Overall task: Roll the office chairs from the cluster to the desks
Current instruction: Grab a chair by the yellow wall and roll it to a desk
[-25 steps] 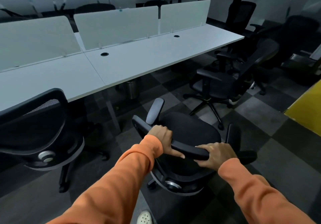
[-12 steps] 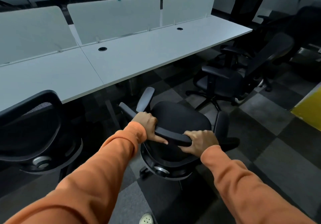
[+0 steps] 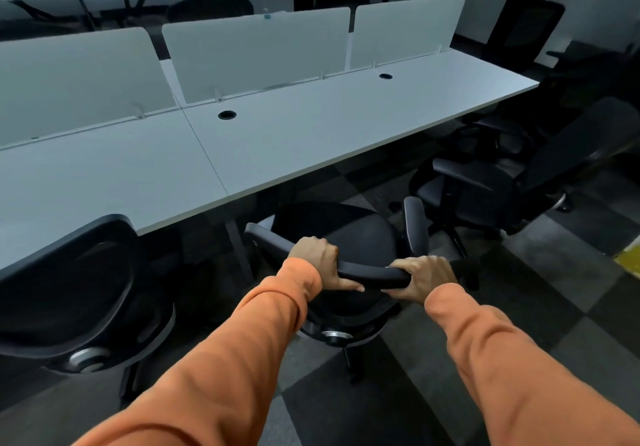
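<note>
- Head view: my left hand (image 3: 316,258) and right hand (image 3: 425,276) each wrap the top rail (image 3: 372,274) of the office chair (image 3: 346,234), fingers curled round it.
- The chair sits just in front of the desk (image 3: 311,141), its front right at the desk's edge.
- I judge it fairly heavy but free-rolling; the rail feels stiff and smooth.
- Gripping high and wide should steer best, though the chair may swivel.

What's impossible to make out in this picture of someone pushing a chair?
Head view, wheels of the pushed chair: mostly hidden under its seat and backrest.
Head view, seat of the left chair: behind its own backrest, which the left edge cuts off.
Head view, dark chairs far right: too dim to count.
</note>
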`<state>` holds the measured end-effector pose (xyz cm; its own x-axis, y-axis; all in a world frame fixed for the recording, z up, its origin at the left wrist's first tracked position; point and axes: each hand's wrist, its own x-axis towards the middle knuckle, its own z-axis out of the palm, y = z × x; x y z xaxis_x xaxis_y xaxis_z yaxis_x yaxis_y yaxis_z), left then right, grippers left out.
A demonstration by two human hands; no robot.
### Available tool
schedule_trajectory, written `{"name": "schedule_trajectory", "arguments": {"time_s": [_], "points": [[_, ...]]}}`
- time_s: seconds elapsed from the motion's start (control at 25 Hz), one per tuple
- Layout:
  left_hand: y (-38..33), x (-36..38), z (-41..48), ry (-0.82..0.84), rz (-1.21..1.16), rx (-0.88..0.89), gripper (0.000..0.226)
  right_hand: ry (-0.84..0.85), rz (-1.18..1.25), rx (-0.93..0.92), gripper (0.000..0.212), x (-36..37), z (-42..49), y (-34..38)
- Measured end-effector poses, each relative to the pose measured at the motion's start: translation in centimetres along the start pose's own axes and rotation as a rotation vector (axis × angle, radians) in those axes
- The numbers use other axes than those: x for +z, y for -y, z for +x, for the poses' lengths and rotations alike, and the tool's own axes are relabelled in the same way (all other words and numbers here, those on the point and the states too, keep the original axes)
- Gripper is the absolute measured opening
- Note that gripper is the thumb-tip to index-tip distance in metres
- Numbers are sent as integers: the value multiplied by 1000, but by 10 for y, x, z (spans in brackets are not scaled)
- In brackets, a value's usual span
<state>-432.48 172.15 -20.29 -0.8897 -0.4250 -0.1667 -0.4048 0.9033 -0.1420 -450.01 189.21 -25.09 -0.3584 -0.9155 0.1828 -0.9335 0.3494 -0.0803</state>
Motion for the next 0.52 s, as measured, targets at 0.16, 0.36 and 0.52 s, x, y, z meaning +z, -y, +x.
{"name": "schedule_trajectory", "arguments": {"time_s": [0.16, 0.36, 0.52], "points": [[26, -7, 38, 24, -3, -52, 84, 26, -1, -63, 38, 2, 56, -14], [45, -8, 85, 44, -11, -125, 84, -39, 43, -269, 38, 21, 124, -49], [50, -15, 125, 56, -33, -244, 86, -27, 4, -429, 43, 28, 190, -79]]}}
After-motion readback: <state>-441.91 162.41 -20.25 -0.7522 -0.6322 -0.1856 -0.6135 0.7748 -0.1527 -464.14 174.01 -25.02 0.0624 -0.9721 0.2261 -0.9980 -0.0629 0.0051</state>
